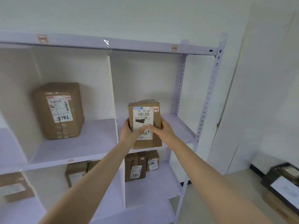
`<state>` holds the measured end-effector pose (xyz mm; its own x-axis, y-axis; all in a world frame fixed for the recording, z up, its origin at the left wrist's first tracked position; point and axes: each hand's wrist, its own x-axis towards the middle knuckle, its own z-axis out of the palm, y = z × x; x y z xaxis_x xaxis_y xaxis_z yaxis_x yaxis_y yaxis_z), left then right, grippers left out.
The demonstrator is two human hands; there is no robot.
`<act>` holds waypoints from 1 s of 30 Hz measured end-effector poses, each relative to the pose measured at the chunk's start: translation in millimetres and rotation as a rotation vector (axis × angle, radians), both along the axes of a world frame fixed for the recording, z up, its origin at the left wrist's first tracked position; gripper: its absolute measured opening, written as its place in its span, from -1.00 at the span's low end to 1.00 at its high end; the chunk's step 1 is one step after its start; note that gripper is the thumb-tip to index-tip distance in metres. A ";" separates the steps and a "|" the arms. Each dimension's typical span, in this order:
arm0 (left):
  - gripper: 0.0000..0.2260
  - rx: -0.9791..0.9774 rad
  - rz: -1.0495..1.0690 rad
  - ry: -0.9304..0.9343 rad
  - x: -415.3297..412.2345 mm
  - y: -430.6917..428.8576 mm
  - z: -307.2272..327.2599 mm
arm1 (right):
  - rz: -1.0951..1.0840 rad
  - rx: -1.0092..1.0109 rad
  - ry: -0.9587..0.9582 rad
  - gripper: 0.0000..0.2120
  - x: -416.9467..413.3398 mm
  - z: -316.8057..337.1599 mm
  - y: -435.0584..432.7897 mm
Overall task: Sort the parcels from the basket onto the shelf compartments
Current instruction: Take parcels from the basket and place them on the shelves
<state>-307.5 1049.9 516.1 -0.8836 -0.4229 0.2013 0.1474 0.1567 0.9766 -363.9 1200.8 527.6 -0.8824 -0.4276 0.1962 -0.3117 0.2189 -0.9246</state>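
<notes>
Cardboard, brown and taped, makes up the small parcel that both hands hold upright at the front edge of the upper right compartment of the pale lilac shelf. The left hand grips its left edge, thumb laid across the white shipping label. The right hand grips the right edge, thumb likewise on the label, so the two thumbs almost meet. Above the thumbs the label shows a barcode, and a red-bordered tag sits at the parcel's top right corner.

Left of the left hand, past a white divider, a larger parcel stands upright in the neighbouring compartment, well apart from the hands, with 7786 handwritten on its label. Below the hands, in the compartment underneath, a tall box and a short box stand side by side, touching. Lower and left of the left forearm, another parcel sits partly hidden by the arm. Far down to the right of the right hand, on the floor, is what looks like a dark basket, blurred.
</notes>
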 end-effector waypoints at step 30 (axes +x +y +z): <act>-0.42 -0.093 0.206 -0.074 -47.1 -8.4 -57.3 | 0.014 -0.022 0.005 -0.51 -62.8 -63.8 -27.3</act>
<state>-354.6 1041.5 458.8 -0.7945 -0.5784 0.1852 0.0311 0.2657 0.9635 -426.7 1173.5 463.8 -0.8756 -0.4350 0.2101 -0.3190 0.1939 -0.9277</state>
